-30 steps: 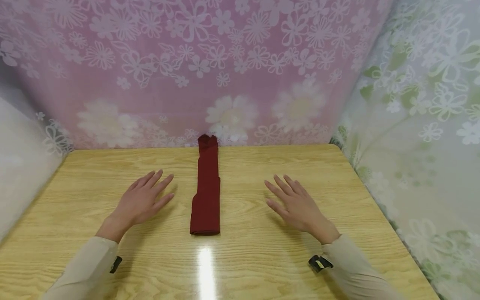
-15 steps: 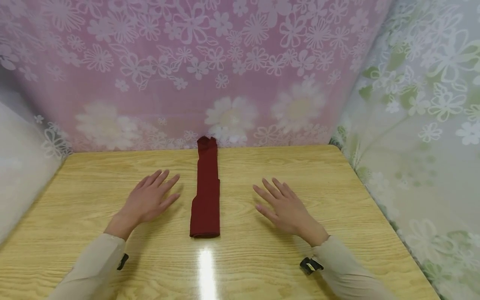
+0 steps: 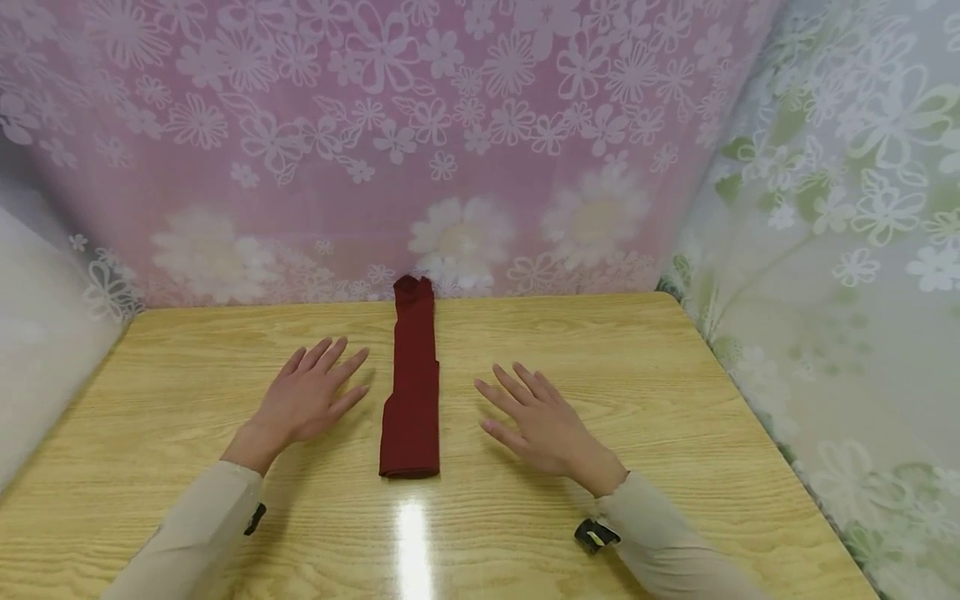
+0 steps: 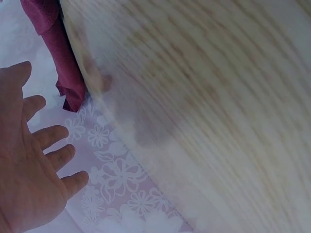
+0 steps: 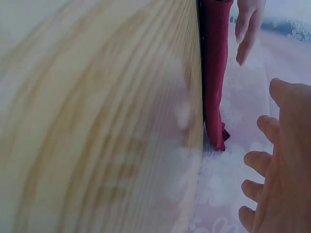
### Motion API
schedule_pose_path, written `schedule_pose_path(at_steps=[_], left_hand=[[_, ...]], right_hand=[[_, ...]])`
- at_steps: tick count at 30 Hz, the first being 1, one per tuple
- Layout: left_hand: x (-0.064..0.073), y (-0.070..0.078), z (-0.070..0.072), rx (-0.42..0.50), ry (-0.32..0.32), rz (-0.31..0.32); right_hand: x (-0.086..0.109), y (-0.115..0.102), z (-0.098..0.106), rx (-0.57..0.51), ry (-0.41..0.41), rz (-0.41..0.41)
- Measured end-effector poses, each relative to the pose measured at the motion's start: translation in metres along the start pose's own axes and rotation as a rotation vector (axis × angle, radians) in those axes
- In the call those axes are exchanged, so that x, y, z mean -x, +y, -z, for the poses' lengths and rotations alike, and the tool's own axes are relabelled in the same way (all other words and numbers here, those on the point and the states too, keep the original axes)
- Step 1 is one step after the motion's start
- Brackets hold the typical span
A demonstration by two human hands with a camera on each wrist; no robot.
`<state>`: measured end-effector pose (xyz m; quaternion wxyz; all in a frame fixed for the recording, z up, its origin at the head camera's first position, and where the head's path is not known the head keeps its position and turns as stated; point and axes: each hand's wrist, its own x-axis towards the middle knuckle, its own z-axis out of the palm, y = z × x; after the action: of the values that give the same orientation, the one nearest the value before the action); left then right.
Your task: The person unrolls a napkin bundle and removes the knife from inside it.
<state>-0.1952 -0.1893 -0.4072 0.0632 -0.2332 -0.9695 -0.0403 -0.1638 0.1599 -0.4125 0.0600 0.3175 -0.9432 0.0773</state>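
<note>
A dark red folded cloth (image 3: 414, 383) lies lengthwise on the wooden table (image 3: 600, 358), its far end meeting the pink backdrop. To its left my left hand (image 3: 307, 400) hovers palm down with fingers spread, apart from the cloth. My right hand (image 3: 543, 425) hovers likewise on the other side, a little farther off. Neither hand holds anything. In the left wrist view the cloth (image 4: 60, 53) shows beyond the fingertips of my left hand (image 4: 34, 160). The right wrist view has the cloth (image 5: 215, 73) between my right hand (image 5: 286, 165) and part of the left.
A pink floral curtain (image 3: 360, 167) hangs along the table's back edge. White and green floral fabric (image 3: 840, 275) borders the right side, and pale fabric (image 3: 45, 325) the left. Small black devices sit under both cuffs, one being the right wrist device (image 3: 596, 536).
Both hands have moved inward toward the cloth, the right hand farther than the left. The cloth has stayed in its place on the table.
</note>
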Motion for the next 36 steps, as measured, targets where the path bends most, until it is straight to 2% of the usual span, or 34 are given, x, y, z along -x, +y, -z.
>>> schedule_pose_path(at_steps=[7,13,30,36], left_hand=[[-0.009,0.003,0.001,0.023,-0.016,-0.001],[-0.018,0.008,0.000,0.016,-0.015,-0.017],[-0.034,0.004,-0.006,0.005,-0.014,-0.036],[-0.040,0.003,-0.005,-0.007,-0.054,-0.019]], right_hand=[[-0.008,-0.011,-0.003,-0.008,-0.043,0.020],[-0.014,-0.017,-0.007,-0.009,-0.040,0.034],[-0.030,-0.036,-0.011,-0.001,-0.076,0.058],[-0.033,-0.038,-0.015,0.025,-0.086,0.064]])
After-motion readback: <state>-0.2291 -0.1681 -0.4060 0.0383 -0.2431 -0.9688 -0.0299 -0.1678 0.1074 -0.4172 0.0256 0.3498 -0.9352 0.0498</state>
